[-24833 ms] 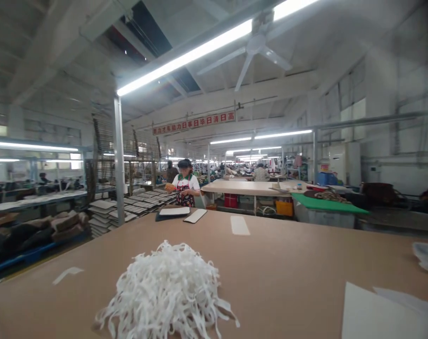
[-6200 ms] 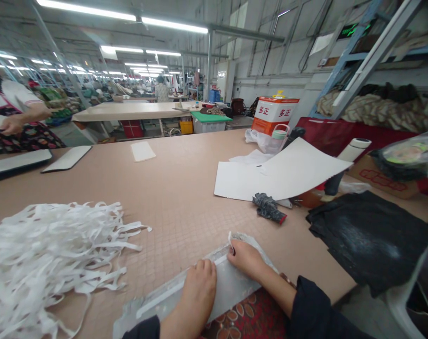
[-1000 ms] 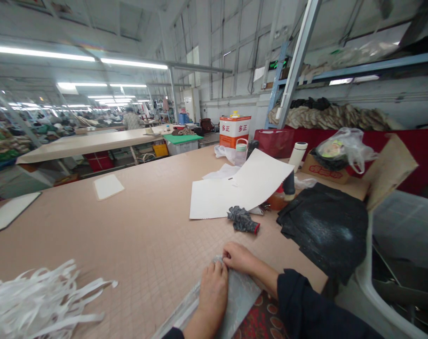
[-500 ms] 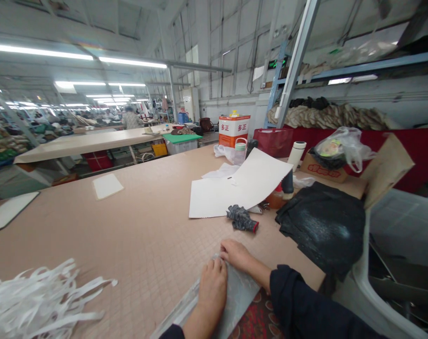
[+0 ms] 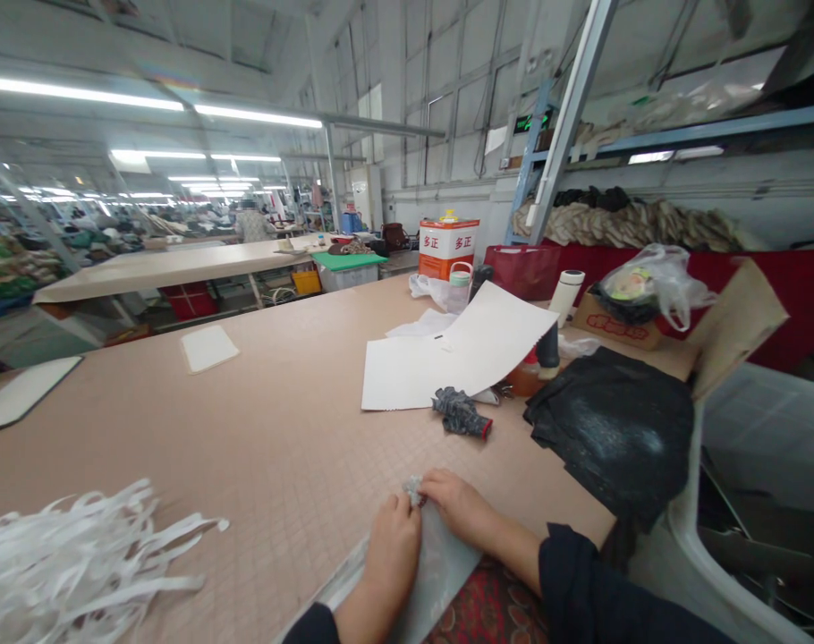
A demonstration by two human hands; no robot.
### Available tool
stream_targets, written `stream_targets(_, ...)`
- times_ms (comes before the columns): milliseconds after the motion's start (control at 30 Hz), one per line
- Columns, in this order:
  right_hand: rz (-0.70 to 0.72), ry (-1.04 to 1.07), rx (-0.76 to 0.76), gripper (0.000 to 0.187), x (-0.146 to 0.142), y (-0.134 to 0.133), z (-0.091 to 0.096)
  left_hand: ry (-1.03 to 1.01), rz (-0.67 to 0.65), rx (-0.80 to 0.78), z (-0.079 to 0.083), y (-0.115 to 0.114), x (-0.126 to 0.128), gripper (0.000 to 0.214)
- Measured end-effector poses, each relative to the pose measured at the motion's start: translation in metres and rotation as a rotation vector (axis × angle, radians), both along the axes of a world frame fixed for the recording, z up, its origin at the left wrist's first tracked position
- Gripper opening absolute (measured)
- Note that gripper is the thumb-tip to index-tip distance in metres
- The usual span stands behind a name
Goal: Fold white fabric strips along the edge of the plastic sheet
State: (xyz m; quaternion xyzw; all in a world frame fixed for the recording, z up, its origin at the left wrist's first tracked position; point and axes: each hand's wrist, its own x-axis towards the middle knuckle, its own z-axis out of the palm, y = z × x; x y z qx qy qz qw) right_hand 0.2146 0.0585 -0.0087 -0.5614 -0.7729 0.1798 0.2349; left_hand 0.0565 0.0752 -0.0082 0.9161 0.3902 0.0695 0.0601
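A clear plastic sheet (image 5: 440, 563) lies over the near edge of the tan table (image 5: 266, 429). Both of my hands rest on it. My left hand (image 5: 390, 555) presses down with fingers curled at the sheet's far corner. My right hand (image 5: 451, 501) pinches that same corner, where a small crumpled bit of plastic (image 5: 412, 489) sticks up between the two hands. A heap of white strips (image 5: 64, 563) lies at the lower left, apart from my hands.
White card sheets (image 5: 447, 358), a rolled grey glove (image 5: 461, 413) and a black cloth (image 5: 614, 429) lie to the right. Bottles, a red-and-white canister (image 5: 447, 246) and a bagged item stand further back. A white chair (image 5: 729, 537) is at my right. People work at far tables.
My hands have drawn slightly nearer on the plastic sheet, and its corner is now bunched up between my fingertips. The view has barely shifted.
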Motion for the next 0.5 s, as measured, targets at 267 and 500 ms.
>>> stream_targets(267, 0.133, -0.061, 0.029, 0.029, 0.005, -0.017, 0.004, 0.122, -0.047, 0.009, 0.009, -0.016, -0.035, 0.028)
stream_targets(500, 0.202, -0.118, -0.058, 0.029, 0.005, -0.017, 0.019, 0.205, 0.054, -0.114, 0.019, -0.040, -0.119, 0.029)
